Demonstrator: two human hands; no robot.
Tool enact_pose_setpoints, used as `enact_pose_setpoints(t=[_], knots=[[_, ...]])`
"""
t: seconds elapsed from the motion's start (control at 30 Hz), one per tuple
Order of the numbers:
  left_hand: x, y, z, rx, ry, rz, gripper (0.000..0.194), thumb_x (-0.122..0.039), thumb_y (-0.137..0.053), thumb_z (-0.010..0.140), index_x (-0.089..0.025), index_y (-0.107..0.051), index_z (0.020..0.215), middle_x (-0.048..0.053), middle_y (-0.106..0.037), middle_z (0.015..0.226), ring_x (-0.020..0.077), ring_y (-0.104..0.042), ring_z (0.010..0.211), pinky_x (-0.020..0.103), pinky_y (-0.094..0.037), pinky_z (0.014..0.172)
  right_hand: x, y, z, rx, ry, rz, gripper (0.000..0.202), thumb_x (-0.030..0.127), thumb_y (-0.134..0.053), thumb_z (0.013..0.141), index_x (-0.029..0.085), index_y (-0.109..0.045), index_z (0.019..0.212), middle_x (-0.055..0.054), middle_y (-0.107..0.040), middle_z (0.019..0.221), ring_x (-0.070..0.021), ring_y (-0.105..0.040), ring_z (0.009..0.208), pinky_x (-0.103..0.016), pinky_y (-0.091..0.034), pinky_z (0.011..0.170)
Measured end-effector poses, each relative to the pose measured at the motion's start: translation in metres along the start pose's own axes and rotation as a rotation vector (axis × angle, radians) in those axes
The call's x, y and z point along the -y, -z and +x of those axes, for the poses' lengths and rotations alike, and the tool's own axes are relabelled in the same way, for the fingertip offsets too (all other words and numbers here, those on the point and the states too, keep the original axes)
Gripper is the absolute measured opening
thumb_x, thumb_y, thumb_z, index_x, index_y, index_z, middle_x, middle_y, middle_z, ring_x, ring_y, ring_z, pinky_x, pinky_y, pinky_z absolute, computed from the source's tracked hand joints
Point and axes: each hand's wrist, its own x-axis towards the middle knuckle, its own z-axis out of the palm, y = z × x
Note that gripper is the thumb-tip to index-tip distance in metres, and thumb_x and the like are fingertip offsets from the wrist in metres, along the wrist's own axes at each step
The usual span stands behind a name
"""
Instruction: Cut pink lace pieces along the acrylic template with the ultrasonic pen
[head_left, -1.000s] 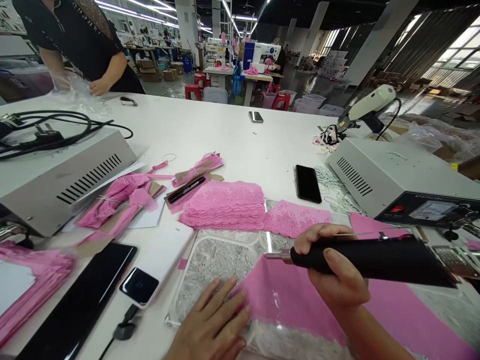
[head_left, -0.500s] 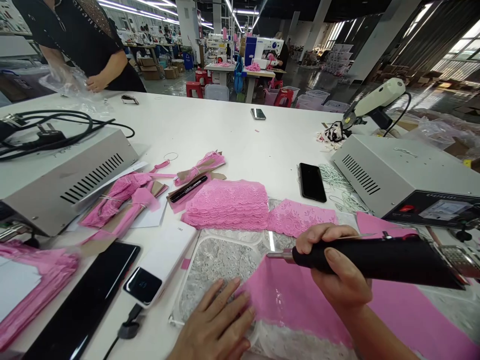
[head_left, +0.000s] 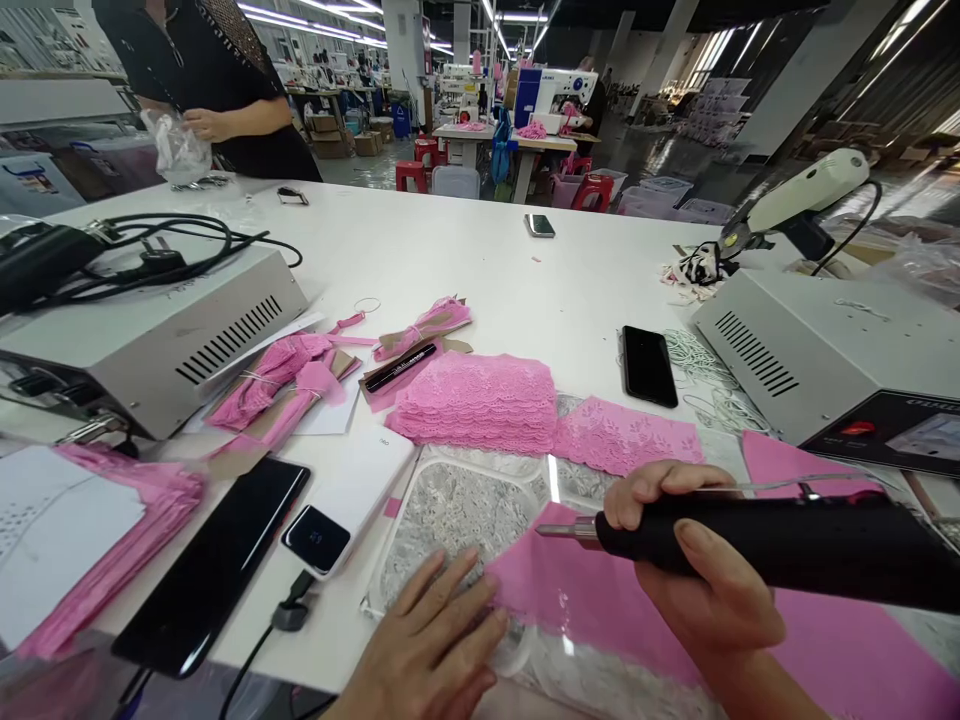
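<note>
My right hand [head_left: 712, 585] is closed around a black handheld welding gun [head_left: 817, 548], which points left. Its metal tip is over the upper left edge of a smooth pink fabric piece [head_left: 600, 610]; whether it touches cannot be seen. My left hand [head_left: 439, 640] lies flat with fingers apart, its fingertips at the fabric's left corner. Under the fabric is a grey marble-patterned sheet [head_left: 450, 510] with a clear raised border. Just beyond are a stack of pink lace pieces [head_left: 480, 405] and a single lace piece [head_left: 630, 435]. Another pink fabric piece [head_left: 847, 640] lies partly beneath my right forearm.
Grey power boxes stand left [head_left: 187, 330] and right [head_left: 840, 340]. A black phone [head_left: 649, 366] lies beyond the lace. To the left are a white power bank [head_left: 367, 490], a black tablet-like slab [head_left: 217, 570] and pink bundles [head_left: 277, 380]. Across the table a person [head_left: 217, 100] handles clear plastic.
The view has swung slightly left. The gun's tip has slid a little down along the fabric's edge. My left hand stays flat. The person opposite has lifted the plastic.
</note>
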Motion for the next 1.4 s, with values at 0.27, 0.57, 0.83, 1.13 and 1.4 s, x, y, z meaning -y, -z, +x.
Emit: enact_pose_setpoints(t=[0.27,0.57,0.83,1.13,1.4], knots=[[-0.002,0.008,0.005,0.076,0.021,0.014,0.028,-0.016,-0.058,0.091,-0.013,-0.064,0.119,0.010,-0.068,0.122,0.0267,-0.038,0.140,0.046,-0.035,0.115,-0.004,0.000,0.000,-0.005,0.002,-0.023,0.010,0.026,-0.064,0.080,0.022,-0.063,0.089,-0.001,-0.058,0.079,-0.0134,-0.058,0.059,-0.032,-0.052,0.054],[-0.002,0.007,0.003,0.078,0.033,-0.004,0.031,-0.014,-0.059,0.089,-0.014,-0.062,0.120,0.011,-0.067,0.124,0.0269,-0.038,0.140,0.046,-0.035,0.114,-0.003,-0.004,0.001,0.022,0.013,-0.076,0.007,0.027,-0.065,0.081,0.023,-0.062,0.086,0.000,-0.058,0.076,-0.0137,-0.057,0.059,-0.033,-0.053,0.055],[-0.007,0.016,0.007,0.158,0.079,-0.018,0.035,-0.014,-0.058,0.089,-0.014,-0.060,0.124,0.010,-0.066,0.125,0.0261,-0.039,0.140,0.046,-0.038,0.113,0.003,-0.008,-0.006,0.049,-0.018,-0.034,0.010,0.027,-0.065,0.082,0.022,-0.063,0.091,-0.001,-0.057,0.078,-0.0138,-0.058,0.060,-0.031,-0.053,0.054],[-0.009,0.020,0.009,0.224,0.101,-0.020,0.032,-0.017,-0.055,0.093,-0.017,-0.060,0.124,0.008,-0.066,0.127,0.0247,-0.044,0.137,0.046,-0.038,0.113,0.000,-0.015,-0.010,0.079,-0.048,-0.055,0.009,0.029,-0.066,0.083,0.024,-0.061,0.088,0.000,-0.056,0.077,-0.0137,-0.058,0.060,-0.031,-0.053,0.053],[-0.010,0.022,0.009,0.222,0.105,-0.043,0.035,-0.016,-0.054,0.093,-0.016,-0.057,0.128,0.006,-0.064,0.129,0.0243,-0.042,0.138,0.046,-0.038,0.113,0.002,-0.020,-0.013,0.098,-0.044,-0.043,0.009,0.027,-0.066,0.084,0.023,-0.061,0.090,-0.001,-0.057,0.077,-0.0133,-0.058,0.061,-0.030,-0.054,0.055]])
